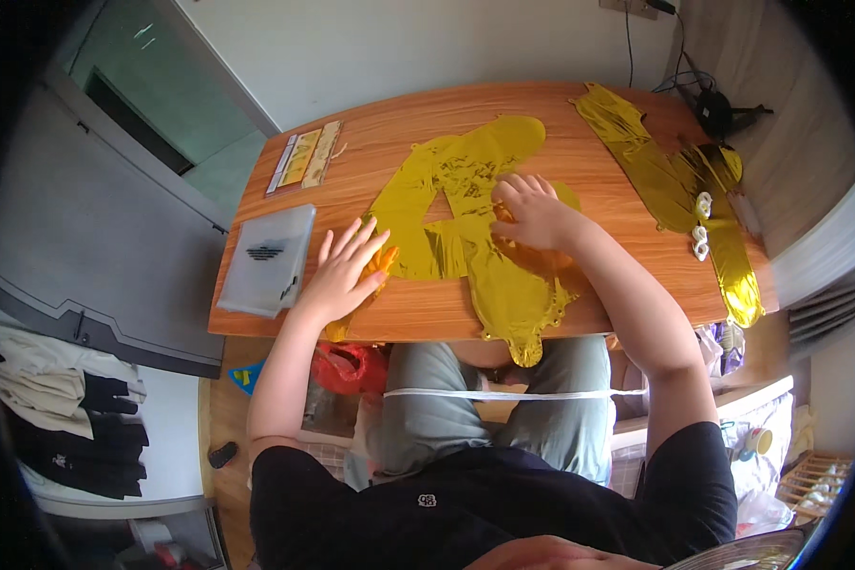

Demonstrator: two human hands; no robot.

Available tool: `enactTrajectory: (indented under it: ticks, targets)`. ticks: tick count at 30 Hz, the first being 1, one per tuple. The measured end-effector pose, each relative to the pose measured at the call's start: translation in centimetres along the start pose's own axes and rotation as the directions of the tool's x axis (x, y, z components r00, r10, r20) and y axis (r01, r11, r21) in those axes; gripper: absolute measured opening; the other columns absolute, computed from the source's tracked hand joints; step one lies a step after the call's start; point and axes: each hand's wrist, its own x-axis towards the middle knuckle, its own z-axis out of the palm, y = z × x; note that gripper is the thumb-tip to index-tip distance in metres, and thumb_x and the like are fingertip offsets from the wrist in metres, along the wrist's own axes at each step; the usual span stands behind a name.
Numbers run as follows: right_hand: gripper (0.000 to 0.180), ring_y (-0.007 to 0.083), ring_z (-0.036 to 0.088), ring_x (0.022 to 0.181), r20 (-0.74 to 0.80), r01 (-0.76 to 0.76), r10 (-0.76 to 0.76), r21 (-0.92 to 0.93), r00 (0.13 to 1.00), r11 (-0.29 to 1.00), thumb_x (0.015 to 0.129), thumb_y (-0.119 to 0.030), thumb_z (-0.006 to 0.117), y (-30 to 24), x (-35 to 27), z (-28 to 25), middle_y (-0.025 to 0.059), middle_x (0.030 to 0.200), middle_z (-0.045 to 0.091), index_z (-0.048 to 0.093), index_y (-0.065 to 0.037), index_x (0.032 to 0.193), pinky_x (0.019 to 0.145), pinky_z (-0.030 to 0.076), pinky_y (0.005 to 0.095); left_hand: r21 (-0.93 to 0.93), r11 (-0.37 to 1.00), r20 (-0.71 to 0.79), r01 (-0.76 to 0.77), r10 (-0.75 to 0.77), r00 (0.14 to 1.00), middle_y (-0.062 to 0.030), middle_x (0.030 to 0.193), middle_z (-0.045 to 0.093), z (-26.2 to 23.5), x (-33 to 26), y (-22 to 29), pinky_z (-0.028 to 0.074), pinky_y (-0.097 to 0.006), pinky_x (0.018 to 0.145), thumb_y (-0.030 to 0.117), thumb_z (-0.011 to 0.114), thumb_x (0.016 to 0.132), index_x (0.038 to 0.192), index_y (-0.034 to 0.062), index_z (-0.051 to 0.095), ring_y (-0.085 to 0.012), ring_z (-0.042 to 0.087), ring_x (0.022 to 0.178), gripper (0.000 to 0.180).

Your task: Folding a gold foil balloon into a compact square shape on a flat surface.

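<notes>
**Gold foil shape (475, 195) spread beneath two hands, one end over the table (389, 119) edge**

The flat, creased foil is laid mid-table, its lower tip hanging toward the lap. The left hand (340, 271) is held flat with fingers spread at the foil's left side; the right hand (540, 214) is bent over its right side, and whether foil is pinched there cannot be told. The foil could be dragged off by its overhanging tip, or torn by a hard pull. Sideways room is limited by a clear plastic folder (266, 261) at left and, at right, more gold foil (627, 142) and white ribbon coils (701, 239).
</notes>
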Motion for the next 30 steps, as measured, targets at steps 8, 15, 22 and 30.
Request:
enactTrajectory:
  ticks: [8, 15, 22, 30]
  targets:
    - [0.073, 0.0357, 0.03, 0.151, 0.049, -0.092, 0.1, -0.132, 0.994, 0.987, 0.095, -0.06, 0.059, -0.3, -0.8, -1.5, 0.0154, 0.159, 0.04, 0.047, -0.013, 0.15, 0.126, 0.016, 0.0541, 0.064, 0.973, 0.075, -0.222, 0.217, 0.973, -0.0095, 0.17, 0.02, 0.1, 10.0, -0.9, 0.009, -0.051, 0.128, 0.053, 0.059, 0.097, 0.162, 0.0236, 0.028, -0.027, 0.014, 0.158, 0.078]
    - [0.075, 0.034, 0.026, 0.153, 0.064, -0.265, 0.281, -0.187, 0.958, 0.946, 0.097, -0.064, 0.052, 2.4, 0.0, -2.7, 0.0166, 0.161, 0.037, 0.044, -0.015, 0.154, 0.127, 0.014, 0.0552, 0.021, 0.984, 0.118, -0.175, 0.171, 0.978, -0.0089, 0.171, 0.015, 2.3, 17.5, 1.3, 0.009, -0.05, 0.129, 0.073, 0.053, 0.092, 0.164, 0.0251, 0.021, -0.0265, 0.011, 0.159, 0.092]
    - [0.079, 0.0332, 0.024, 0.154, 0.041, -0.188, 0.195, -0.137, 0.98, 0.973, 0.096, -0.064, 0.054, 2.4, -0.1, -2.0, 0.017, 0.163, 0.034, 0.04, -0.015, 0.156, 0.127, 0.014, 0.0542, -0.248, 0.955, 0.083, -0.164, 0.19, 0.978, -0.0123, 0.167, 0.028, 0.7, 19.0, 1.9, 0.02, -0.054, 0.125, 0.065, 0.063, 0.091, 0.162, 0.0199, 0.027, -0.0318, 0.026, 0.154, 0.092]
    - [0.078, 0.0341, 0.031, 0.151, 0.081, -0.009, 0.013, -0.051, 0.997, 0.999, 0.093, -0.059, 0.062, 0.5, -0.2, -1.5, 0.0152, 0.161, 0.038, 0.043, -0.014, 0.154, 0.126, 0.019, 0.0521, -0.126, 0.988, 0.019, -0.092, 0.095, 0.995, -0.0134, 0.162, 0.037, 1.1, 16.1, 0.0, 0.021, -0.055, 0.124, 0.055, 0.072, 0.088, 0.163, 0.0194, 0.023, -0.0353, 0.03, 0.151, 0.097]
